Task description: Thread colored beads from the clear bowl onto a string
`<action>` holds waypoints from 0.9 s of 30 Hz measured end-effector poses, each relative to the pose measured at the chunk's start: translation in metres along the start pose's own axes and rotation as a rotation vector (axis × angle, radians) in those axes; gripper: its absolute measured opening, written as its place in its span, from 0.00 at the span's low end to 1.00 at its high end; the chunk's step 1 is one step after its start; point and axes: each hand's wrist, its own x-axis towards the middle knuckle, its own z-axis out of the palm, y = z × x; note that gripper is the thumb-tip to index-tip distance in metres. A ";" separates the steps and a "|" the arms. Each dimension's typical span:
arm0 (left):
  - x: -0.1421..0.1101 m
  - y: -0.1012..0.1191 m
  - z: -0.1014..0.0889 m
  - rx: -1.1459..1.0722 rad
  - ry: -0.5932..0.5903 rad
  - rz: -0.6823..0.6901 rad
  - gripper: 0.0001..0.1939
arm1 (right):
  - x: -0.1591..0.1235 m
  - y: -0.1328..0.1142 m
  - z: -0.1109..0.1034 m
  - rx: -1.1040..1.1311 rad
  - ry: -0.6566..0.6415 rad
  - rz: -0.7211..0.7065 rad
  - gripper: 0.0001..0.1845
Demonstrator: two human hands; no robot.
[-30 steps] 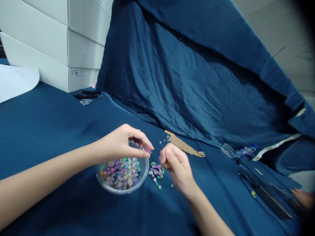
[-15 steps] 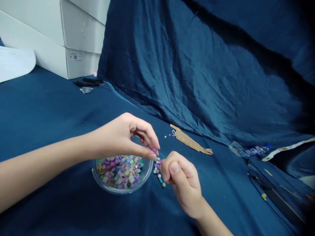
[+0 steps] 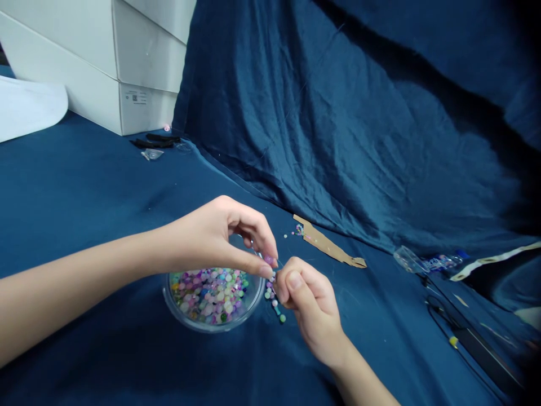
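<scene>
Our left hand [image 3: 224,237] pinches a tiny, slippery pink bead [image 3: 269,260] by its sides, while our nearly closed right hand [image 3: 308,304] holds a limp bead strand [image 3: 271,294] by its top.

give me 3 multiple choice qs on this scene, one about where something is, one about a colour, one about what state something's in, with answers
1. Where is the bowl of beads?
A. On the white boxes
B. On the blue cloth, under the left hand
C. On the cardboard strip

2. What colour is the bead in the left hand?
A. Yellow
B. Black
C. Pinkish purple

3. What state is the strand of beads in?
A. Pinched in the right hand, hanging below the fingers
B. Lying flat on the cardboard strip
C. Sunk in the bowl

Answers:
1. B, the bowl sits on the cloth below the left hand.
2. C, the bead between the left thumb and finger is pinkish purple.
3. A, the right hand pinches the strand's top end.
</scene>
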 end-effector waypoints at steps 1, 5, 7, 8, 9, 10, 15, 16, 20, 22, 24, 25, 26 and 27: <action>0.000 0.000 0.000 0.024 0.002 0.009 0.07 | 0.001 -0.001 0.000 -0.013 0.001 0.015 0.23; 0.000 0.000 -0.002 0.078 -0.017 0.010 0.06 | 0.006 -0.004 0.000 -0.030 0.002 0.096 0.27; 0.000 0.001 -0.002 0.090 -0.025 -0.003 0.07 | 0.008 -0.005 -0.001 -0.020 0.000 0.124 0.28; 0.000 0.001 -0.002 0.096 -0.017 -0.011 0.07 | 0.008 -0.006 -0.001 -0.019 0.001 0.131 0.29; 0.000 0.001 -0.001 0.105 -0.007 -0.017 0.07 | 0.009 -0.006 -0.002 -0.024 0.003 0.137 0.29; 0.000 0.001 -0.001 0.116 0.004 -0.021 0.07 | 0.009 -0.006 -0.002 -0.031 0.005 0.145 0.29; 0.003 0.000 -0.001 0.169 -0.016 0.000 0.06 | 0.009 -0.007 -0.002 -0.044 -0.013 0.186 0.28; 0.003 0.000 -0.001 0.181 -0.031 0.007 0.05 | 0.009 -0.006 -0.002 -0.037 -0.013 0.187 0.28; 0.003 -0.002 0.000 0.209 -0.030 0.004 0.05 | 0.008 -0.006 -0.002 0.041 0.003 0.180 0.27; 0.002 -0.002 0.000 0.217 -0.017 -0.006 0.05 | 0.009 -0.005 -0.003 0.056 0.030 0.174 0.28; 0.002 -0.001 0.000 0.235 -0.021 -0.009 0.05 | 0.010 -0.004 -0.004 0.057 0.066 0.179 0.27; 0.002 -0.001 0.000 0.242 -0.023 -0.007 0.05 | 0.010 -0.003 -0.004 0.064 0.083 0.187 0.27; 0.002 -0.001 0.000 0.247 -0.023 -0.003 0.05 | 0.010 -0.003 -0.004 0.078 0.094 0.195 0.26; 0.003 -0.001 0.000 0.250 -0.024 -0.004 0.05 | 0.010 -0.002 -0.004 0.095 0.100 0.202 0.26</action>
